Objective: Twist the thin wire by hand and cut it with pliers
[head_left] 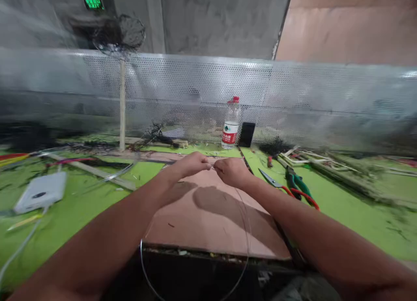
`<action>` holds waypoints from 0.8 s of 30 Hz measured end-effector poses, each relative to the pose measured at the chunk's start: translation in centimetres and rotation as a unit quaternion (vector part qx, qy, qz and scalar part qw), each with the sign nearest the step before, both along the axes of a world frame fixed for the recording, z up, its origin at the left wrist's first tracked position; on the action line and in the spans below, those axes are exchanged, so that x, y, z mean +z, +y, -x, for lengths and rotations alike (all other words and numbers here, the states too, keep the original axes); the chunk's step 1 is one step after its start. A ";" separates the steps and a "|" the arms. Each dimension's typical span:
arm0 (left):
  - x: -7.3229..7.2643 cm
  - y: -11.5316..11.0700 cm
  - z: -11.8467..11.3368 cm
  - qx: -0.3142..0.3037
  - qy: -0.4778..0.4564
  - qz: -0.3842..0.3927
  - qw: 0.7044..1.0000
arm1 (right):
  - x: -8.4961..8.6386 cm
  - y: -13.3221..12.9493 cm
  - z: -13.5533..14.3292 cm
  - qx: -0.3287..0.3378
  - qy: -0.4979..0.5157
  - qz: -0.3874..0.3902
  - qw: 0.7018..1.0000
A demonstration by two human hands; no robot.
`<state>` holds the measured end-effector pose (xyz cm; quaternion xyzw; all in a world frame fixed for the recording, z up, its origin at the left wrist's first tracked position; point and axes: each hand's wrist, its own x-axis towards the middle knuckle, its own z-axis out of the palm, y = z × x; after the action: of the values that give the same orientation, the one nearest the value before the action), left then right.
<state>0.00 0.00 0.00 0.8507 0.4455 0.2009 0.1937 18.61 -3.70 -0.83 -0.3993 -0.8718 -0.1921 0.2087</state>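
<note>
My left hand [192,164] and my right hand [232,170] meet over a pinkish-brown board [195,223], fingers closed in a pinch and their tips almost touching. A short bit of thin clear wire [247,236] shows between the fingertips. The wire runs down past the right side of the board and hangs in a wide loop below its front edge. On the left it comes up again near my forearm, where part of it is hidden. Dark shadows of both hands fall on the board.
Scissors with red handles [272,179] and green-handled pliers [301,186] lie to the right. Behind stand a water bottle [230,129] and a black phone [246,134] before a perforated metal screen [202,75]. A white device [42,192] with a cable and a wooden strip [97,173] lie left.
</note>
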 end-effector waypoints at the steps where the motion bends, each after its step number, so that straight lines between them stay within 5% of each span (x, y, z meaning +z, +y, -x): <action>1: 0.0 -0.1 0.0 0.010 -0.005 -0.003 1.000 | 0.0 0.1 -0.1 0.015 0.009 0.017 1.000; 5: 0.1 -0.6 -0.1 0.014 -0.040 0.012 0.999 | 0.3 0.9 -0.9 0.061 0.190 0.180 0.963; 9: 0.7 -1.2 -0.1 -0.032 -0.072 0.059 0.995 | 0.8 2.3 -2.2 0.075 0.497 0.393 0.770; 11: 0.9 -1.5 -0.1 -0.044 -0.078 0.066 0.994 | 0.7 2.9 -2.6 0.066 0.542 0.482 0.686; 14: 0.9 -1.7 -0.2 -0.055 -0.073 0.059 0.994 | -0.1 3.2 -2.7 0.073 0.501 0.610 0.609; 18: 0.8 -1.4 -0.3 -0.067 -0.040 0.028 0.997 | -1.0 2.9 -2.6 0.149 0.417 0.697 0.563; 24: 0.9 -1.1 -0.3 -0.086 -0.019 0.016 0.996 | -0.9 2.2 -2.5 0.189 0.403 0.704 0.554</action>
<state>0.25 -1.10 0.88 0.8788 0.3702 0.1925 0.2318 21.15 -1.52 -1.68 -0.2804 -0.6091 0.7077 0.2226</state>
